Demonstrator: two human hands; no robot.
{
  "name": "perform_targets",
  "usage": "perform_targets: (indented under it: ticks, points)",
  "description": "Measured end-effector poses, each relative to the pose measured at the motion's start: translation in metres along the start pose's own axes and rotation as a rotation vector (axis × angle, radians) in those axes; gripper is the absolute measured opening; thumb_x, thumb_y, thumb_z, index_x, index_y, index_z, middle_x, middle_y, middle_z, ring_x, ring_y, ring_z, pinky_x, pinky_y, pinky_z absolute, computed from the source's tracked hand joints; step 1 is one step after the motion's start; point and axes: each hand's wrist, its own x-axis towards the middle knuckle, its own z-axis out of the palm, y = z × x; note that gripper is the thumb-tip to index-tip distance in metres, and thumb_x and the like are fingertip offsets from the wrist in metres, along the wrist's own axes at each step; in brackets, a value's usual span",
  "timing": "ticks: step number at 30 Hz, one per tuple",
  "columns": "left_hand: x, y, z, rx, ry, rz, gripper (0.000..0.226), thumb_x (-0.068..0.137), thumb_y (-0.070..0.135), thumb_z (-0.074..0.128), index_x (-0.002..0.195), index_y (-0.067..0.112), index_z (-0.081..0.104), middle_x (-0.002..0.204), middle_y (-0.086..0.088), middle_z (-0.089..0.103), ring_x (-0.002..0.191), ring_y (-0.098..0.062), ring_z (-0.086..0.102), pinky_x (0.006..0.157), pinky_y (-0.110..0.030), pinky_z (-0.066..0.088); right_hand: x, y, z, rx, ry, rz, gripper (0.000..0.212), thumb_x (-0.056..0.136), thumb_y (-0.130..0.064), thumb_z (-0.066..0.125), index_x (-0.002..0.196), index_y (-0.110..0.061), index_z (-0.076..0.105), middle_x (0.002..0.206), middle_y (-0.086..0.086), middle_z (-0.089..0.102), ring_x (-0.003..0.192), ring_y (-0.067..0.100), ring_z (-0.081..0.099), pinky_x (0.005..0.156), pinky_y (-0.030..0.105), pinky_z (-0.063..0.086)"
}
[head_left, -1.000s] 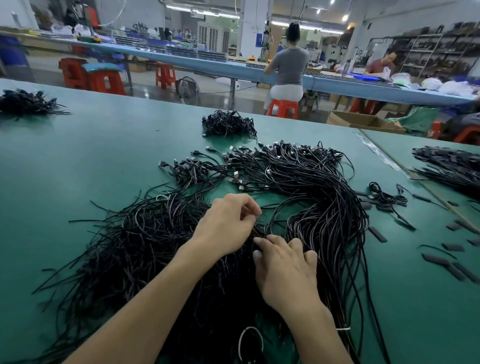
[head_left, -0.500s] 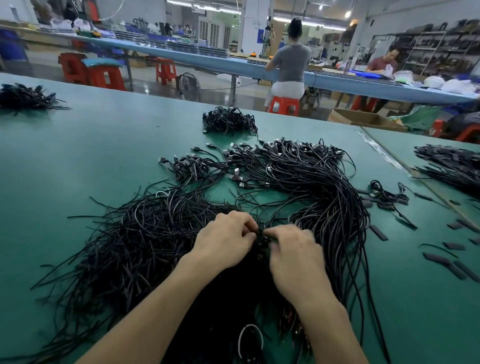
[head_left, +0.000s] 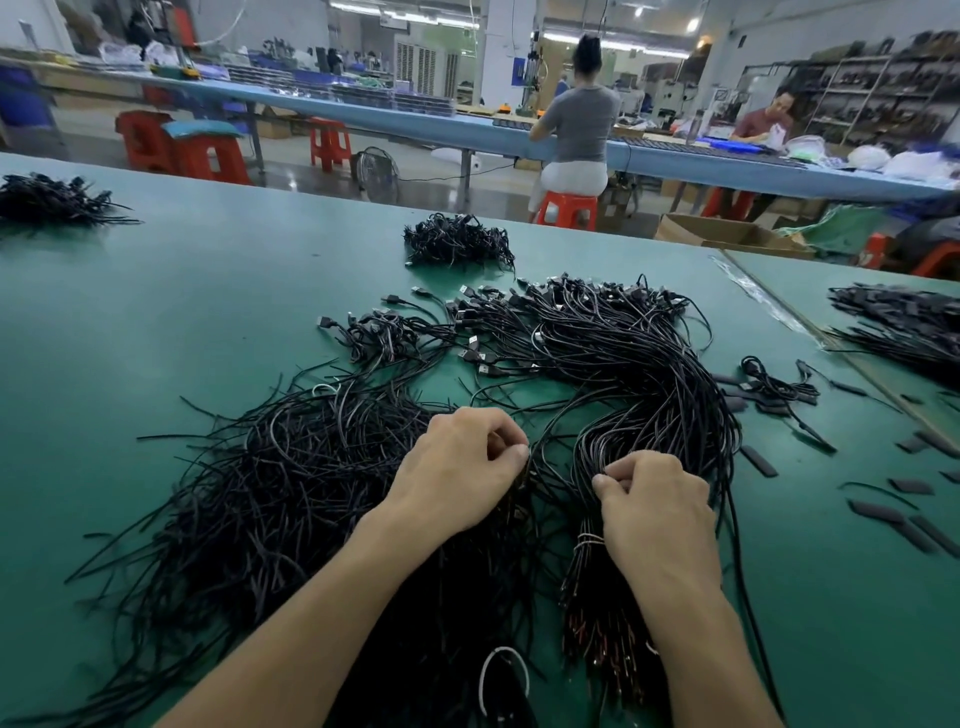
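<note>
- Where the black cables (head_left: 639, 374) lie across the green table (head_left: 156, 322), they form one thick bundle. It starts at a fan of USB plugs (head_left: 483, 358) on the far side, arcs to the right and runs back toward the near edge beside the right forearm.
- Left of the bundle, a loose pile of cut ends (head_left: 270, 493) spreads out like straw and meets it beneath the hands.
- Left hand (head_left: 457, 467): fingers curled, thumb and forefinger pressed together on a thin strand at the pile's right edge.
- Right hand (head_left: 654, 504): fingers also curled, thumb and fingertips pinching a few strands on the bundle's inner side.
- A pale tie (head_left: 587, 540) wraps the bundle just beside the right wrist, and reddish wire tips (head_left: 597, 639) show below it.
- Black on black, the exact strand each hand holds cannot be picked out. Both forearms cover the cables under them, and the bottom edge cuts off the pile's near part.
- A white loop (head_left: 504, 675) lies on the dark mass near that edge.
- Flat black strips (head_left: 758, 460) are scattered on the table to the right.
- Any marking on the plugs is too small to read.
</note>
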Motion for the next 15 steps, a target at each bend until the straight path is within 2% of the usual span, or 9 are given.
perform_targets:
  ticks: [3, 6, 8, 11, 15]
  points:
    - [-0.0005, 0.0018, -0.0028, -0.03, 0.021, 0.018, 0.005, 0.091, 0.034, 0.067, 0.087, 0.035, 0.071, 0.08, 0.015, 0.066, 0.077, -0.004, 0.064, 0.079, -0.038, 0.058, 0.0014, 0.0005, -0.0047, 0.017, -0.004, 0.031, 0.008, 0.097, -0.025, 0.062, 0.092, -0.024, 0.067, 0.082, -0.006, 0.059, 0.072, 0.013, 0.053, 0.066, 0.028, 0.041]
    - [-0.0018, 0.0025, -0.0047, -0.042, 0.027, 0.024, 0.005, 0.091, 0.034, 0.067, 0.087, 0.035, 0.071, 0.079, 0.015, 0.067, 0.074, -0.003, 0.064, 0.077, -0.037, 0.059, 0.0001, -0.0007, -0.0042, -0.007, -0.046, 0.033, 0.008, 0.097, -0.029, 0.061, 0.101, -0.024, 0.066, 0.097, -0.002, 0.064, 0.081, 0.017, 0.055, 0.068, 0.029, 0.041]
    - [-0.0028, 0.0037, -0.0056, -0.049, 0.027, 0.027, 0.005, 0.091, 0.034, 0.067, 0.087, 0.034, 0.071, 0.078, 0.015, 0.067, 0.075, -0.004, 0.065, 0.077, -0.038, 0.059, -0.0025, -0.0021, -0.0013, -0.048, -0.052, 0.02, 0.019, 0.095, -0.035, 0.062, 0.109, -0.023, 0.065, 0.101, -0.003, 0.062, 0.083, 0.016, 0.051, 0.068, 0.028, 0.038]
    - [-0.0034, 0.0053, -0.0077, -0.057, 0.034, 0.032, 0.005, 0.09, 0.035, 0.067, 0.087, 0.035, 0.07, 0.078, 0.015, 0.067, 0.075, -0.005, 0.065, 0.078, -0.039, 0.059, -0.0046, -0.0033, 0.0022, -0.08, -0.038, 0.02, 0.022, 0.096, -0.037, 0.06, 0.109, -0.021, 0.064, 0.093, -0.005, 0.055, 0.081, 0.016, 0.047, 0.066, 0.029, 0.034]
    - [-0.0043, 0.0054, -0.0095, -0.062, 0.039, 0.028, 0.006, 0.09, 0.035, 0.067, 0.085, 0.035, 0.07, 0.078, 0.016, 0.067, 0.075, -0.004, 0.065, 0.077, -0.039, 0.059, -0.0033, -0.0025, 0.0032, -0.093, -0.029, -0.003, 0.018, 0.1, -0.032, 0.051, 0.097, -0.018, 0.062, 0.082, -0.008, 0.046, 0.072, 0.014, 0.044, 0.065, 0.031, 0.034]
